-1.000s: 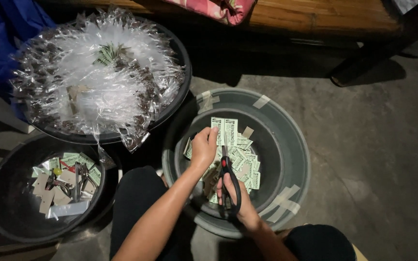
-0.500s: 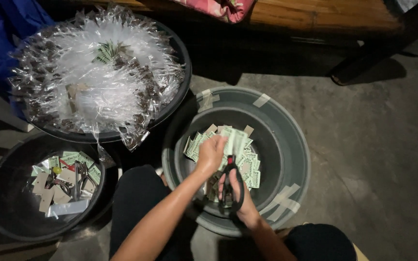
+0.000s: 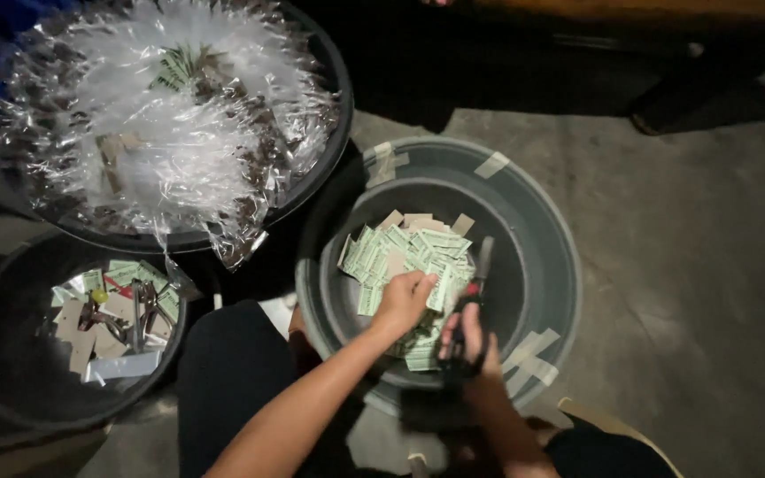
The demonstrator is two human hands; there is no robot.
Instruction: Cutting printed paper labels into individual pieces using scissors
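My left hand [image 3: 405, 301] reaches down into a grey plastic tub [image 3: 542, 265] and its fingers close on the pile of small green and white paper labels [image 3: 409, 252] lying in it. My right hand [image 3: 469, 347] is over the tub's near side, gripping a pair of dark scissors with red at the pivot [image 3: 474, 288], blades pointing away from me. The scissors look blurred. Brown card pieces lie among the labels.
A large black basin [image 3: 312, 190] heaped with clear plastic wrappers [image 3: 161, 133] stands at the upper left. A smaller black tub [image 3: 11, 389] at the lower left holds labels, card pieces and small tools. My dark-clothed knees frame the grey tub on the concrete floor [image 3: 692, 265].
My left hand had held a green label up and has dropped down onto the pile. The right hand with the scissors has shifted slightly right and toward me.
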